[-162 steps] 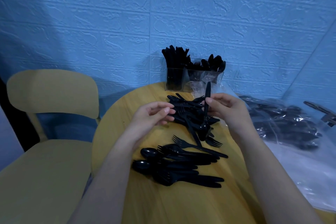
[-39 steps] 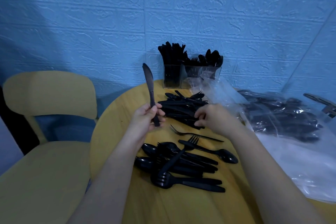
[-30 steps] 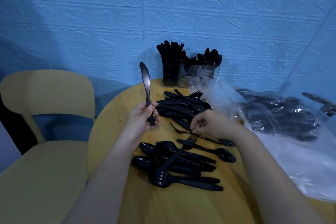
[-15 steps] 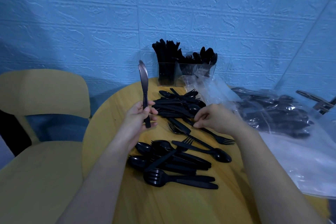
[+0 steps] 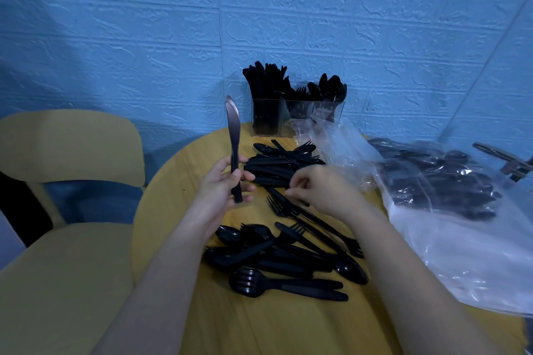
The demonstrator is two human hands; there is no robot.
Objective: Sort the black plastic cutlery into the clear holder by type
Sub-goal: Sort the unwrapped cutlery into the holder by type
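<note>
My left hand (image 5: 223, 184) holds black knives (image 5: 233, 135) upright by their handles, blades up. My right hand (image 5: 320, 189) reaches down with curled fingers into a pile of black cutlery (image 5: 277, 166) on the round wooden table (image 5: 178, 179); its fingertips seem to pinch a black piece there, but blur hides the exact hold. A second heap of spoons and forks (image 5: 282, 256) lies nearer to me. The clear holder (image 5: 297, 114) stands at the table's far edge against the wall, with knives on its left, forks in the middle and spoons on its right.
A clear plastic bag of more black cutlery (image 5: 441, 181) sprawls over the table's right side. A yellow chair (image 5: 63, 170) stands to the left of the table. The blue brick-pattern wall (image 5: 259, 23) is close behind the holder.
Over the last second my right hand has kept working in the far pile and shifted slightly. My left hand has held the knives upright, drifting a little.
</note>
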